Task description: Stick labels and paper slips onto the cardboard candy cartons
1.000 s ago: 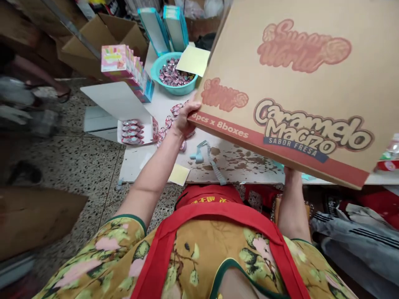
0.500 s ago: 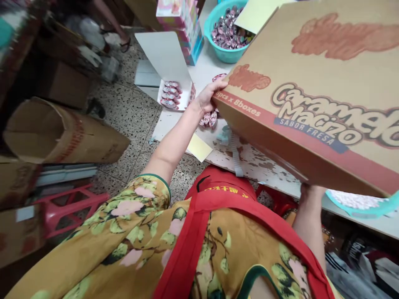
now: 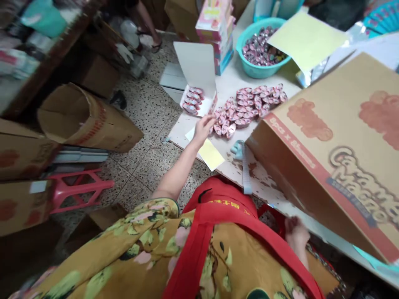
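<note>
My left hand is over the table beside a pile of small pink foil-wrapped pieces, fingers stretched out and holding nothing. Just beyond it stands a small white box with its lid raised and several of these pieces in a row inside. A yellow card lies under my left forearm at the table edge. The large cardboard carton rests tilted on the right of the table, with neither hand on it. My right hand is below the table edge, its fingers blurred by motion.
A turquoise basin of wrapped pieces stands at the back, beside stacked pink boxes. A tape dispenser sits near the front edge. An open carton and a pink stool are on the floor at left.
Both hands have let go of the large carton, which has shifted right and down onto the table. The pile of wrapped pieces it covered is now visible.
</note>
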### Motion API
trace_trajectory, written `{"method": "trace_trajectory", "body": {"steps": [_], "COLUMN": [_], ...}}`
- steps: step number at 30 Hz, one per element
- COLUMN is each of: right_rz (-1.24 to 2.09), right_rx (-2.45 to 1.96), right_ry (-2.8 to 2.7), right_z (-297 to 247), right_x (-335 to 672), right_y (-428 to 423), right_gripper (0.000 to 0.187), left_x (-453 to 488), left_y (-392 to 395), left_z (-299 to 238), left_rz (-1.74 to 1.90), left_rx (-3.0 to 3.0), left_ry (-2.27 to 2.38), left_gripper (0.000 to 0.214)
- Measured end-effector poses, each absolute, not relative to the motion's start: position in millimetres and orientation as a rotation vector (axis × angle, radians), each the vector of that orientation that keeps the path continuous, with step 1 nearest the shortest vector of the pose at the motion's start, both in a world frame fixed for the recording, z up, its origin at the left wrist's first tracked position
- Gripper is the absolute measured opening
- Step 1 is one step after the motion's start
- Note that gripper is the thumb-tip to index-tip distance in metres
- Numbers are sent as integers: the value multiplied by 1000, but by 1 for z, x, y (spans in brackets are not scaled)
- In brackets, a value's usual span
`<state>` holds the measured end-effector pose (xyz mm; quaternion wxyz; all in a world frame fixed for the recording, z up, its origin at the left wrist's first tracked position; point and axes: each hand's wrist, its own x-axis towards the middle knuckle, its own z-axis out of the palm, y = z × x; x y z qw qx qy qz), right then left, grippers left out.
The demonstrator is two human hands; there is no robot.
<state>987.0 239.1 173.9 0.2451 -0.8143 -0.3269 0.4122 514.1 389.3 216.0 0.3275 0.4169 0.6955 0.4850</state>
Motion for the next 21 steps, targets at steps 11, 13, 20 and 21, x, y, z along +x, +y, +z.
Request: {"method": "trace_trajectory", "body": {"steps": [11, 13, 20, 21], "right_rz": [1363, 1271, 925, 873], "right_rx": [-1082, -1109, -1466, -1467], "right_ry": [-2239, -2357, -2418, -2420], "right_z": [131, 117, 112, 118], "right_x": [666, 611, 543, 542], "right_y": [348, 366, 362, 361], "right_gripper": [31, 37, 54, 52], "left_x": [356, 348, 332, 331], "left_y": [372, 386, 360, 352], "left_z": [124, 114, 119, 126], "left_rz": [25, -62, 199, 268], "left_rx": [1725, 1836, 1749, 1703], "left_ry": [1987, 1891, 1743, 1689], "left_gripper": [66, 59, 10, 11]}}
